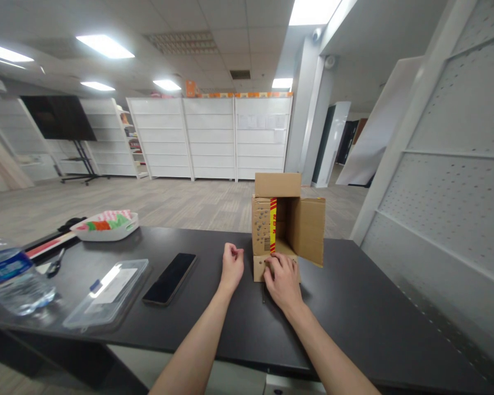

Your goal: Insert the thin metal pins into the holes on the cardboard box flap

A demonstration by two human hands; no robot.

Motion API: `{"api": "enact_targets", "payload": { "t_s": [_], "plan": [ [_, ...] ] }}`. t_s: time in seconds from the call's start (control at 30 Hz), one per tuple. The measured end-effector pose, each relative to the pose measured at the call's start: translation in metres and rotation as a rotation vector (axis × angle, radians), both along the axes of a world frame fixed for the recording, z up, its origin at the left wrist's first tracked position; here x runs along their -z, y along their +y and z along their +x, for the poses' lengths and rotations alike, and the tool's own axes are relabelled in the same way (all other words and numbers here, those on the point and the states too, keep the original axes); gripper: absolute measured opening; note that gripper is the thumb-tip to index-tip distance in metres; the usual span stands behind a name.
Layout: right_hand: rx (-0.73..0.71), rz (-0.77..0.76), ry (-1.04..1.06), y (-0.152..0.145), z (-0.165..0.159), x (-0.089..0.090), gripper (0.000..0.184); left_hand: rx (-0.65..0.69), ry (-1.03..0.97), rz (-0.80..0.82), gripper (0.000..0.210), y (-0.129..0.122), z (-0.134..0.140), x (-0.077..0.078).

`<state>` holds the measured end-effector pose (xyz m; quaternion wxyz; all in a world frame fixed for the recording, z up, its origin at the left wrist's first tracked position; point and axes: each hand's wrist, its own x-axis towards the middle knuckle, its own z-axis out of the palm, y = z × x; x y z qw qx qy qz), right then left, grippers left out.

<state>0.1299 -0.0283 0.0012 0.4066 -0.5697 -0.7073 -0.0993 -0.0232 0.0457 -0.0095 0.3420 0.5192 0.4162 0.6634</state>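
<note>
An opened cardboard box (261, 225) stands on the dark table, its mouth toward me and its flaps spread up, left, right and down. Yellow-and-red tape runs along the left flap, which is dotted with small dark spots. My right hand (286, 280) rests on the lower flap, thumb at the left and bent fingers over the cardboard. Just left of the box, my left hand (233, 266) is raised with its fingers curled closed; whatever they may hold is hidden. A thin dark rod (264, 293) lies below the lower flap, near my right thumb.
Left of my hands lie a black phone (170, 278) and a clear plastic case (109, 293). Farther left are a water bottle (14, 274), black scissors (56, 264) and a white basket (107, 233) with colourful contents. A perforated white panel (448, 219) borders the right side.
</note>
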Motion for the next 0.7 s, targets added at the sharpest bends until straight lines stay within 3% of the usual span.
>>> {"api": "enact_targets", "payload": {
  "t_s": [0.7],
  "plan": [
    [0.065,0.021,-0.06,0.012,-0.001,0.006,0.015,-0.031,0.056,0.017,0.02,0.004,0.0,0.006]
  ]
}}
